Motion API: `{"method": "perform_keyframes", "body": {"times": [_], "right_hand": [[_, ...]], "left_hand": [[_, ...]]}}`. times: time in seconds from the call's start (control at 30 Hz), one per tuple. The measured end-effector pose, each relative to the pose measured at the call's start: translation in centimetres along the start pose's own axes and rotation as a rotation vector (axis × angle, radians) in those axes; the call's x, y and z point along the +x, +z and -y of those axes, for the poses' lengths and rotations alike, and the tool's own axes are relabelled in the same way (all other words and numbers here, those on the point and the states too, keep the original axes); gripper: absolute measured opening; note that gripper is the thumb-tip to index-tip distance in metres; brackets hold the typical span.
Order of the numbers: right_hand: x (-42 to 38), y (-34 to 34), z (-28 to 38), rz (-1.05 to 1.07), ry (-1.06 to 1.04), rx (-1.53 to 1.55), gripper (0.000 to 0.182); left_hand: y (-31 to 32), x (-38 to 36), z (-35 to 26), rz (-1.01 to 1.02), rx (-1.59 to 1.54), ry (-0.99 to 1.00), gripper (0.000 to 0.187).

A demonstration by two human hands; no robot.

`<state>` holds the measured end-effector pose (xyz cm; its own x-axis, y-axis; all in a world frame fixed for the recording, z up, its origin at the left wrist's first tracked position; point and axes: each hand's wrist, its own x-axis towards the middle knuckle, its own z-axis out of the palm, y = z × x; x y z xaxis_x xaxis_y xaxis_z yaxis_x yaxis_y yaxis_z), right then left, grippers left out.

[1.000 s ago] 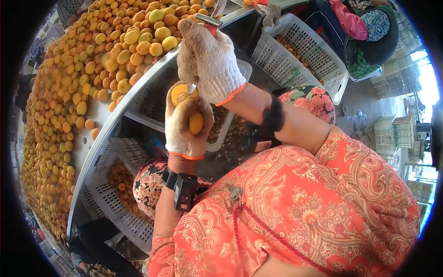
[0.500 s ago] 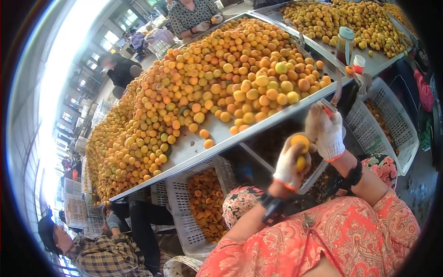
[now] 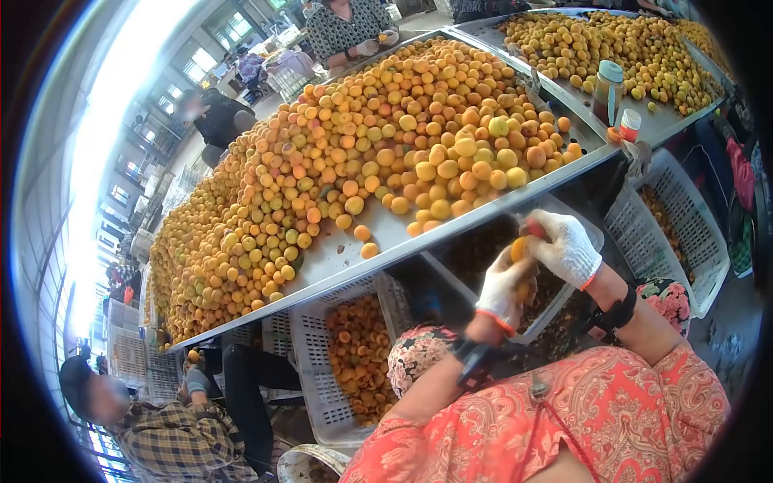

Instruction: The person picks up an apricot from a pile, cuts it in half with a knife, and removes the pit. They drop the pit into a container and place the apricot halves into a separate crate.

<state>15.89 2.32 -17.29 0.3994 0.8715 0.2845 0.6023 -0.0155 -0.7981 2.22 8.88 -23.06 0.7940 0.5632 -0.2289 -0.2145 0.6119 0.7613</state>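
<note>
My left hand [image 3: 501, 294], in a white glove with an orange cuff, is closed around an apricot [image 3: 518, 249]. A second orange fruit shows dimly in its palm. My right hand [image 3: 568, 251], gloved the same way, is closed on a small red-handled tool [image 3: 535, 229] whose working end is blurred. The fingers of both hands meet at the apricot, just below the front edge of the metal table [image 3: 386, 262]. A big heap of whole apricots [image 3: 346, 153] covers much of that table.
Below the table, a white crate [image 3: 310, 378] holds opened apricot pieces [image 3: 361, 358]; another crate [image 3: 692, 233] stands at right. A bottle [image 3: 608, 90] and red-and-white jar [image 3: 630, 125] sit at the table's corner. A co-worker in plaid [image 3: 181, 443] sits left; another person [image 3: 342, 36] works opposite.
My right hand has come down and left with the red-handled tool, from near the table edge to the apricot in my left hand. The left hand has barely moved.
</note>
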Motion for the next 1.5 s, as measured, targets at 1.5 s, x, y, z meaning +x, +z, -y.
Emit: {"method": "perform_keyframes", "body": {"times": [1.5], "right_hand": [[0.1,-2.4,2.5,-0.080,0.153,0.687,0.026]], "left_hand": [[0.0,-0.7,-1.4,0.067,-0.114,0.026,0.042]]}}
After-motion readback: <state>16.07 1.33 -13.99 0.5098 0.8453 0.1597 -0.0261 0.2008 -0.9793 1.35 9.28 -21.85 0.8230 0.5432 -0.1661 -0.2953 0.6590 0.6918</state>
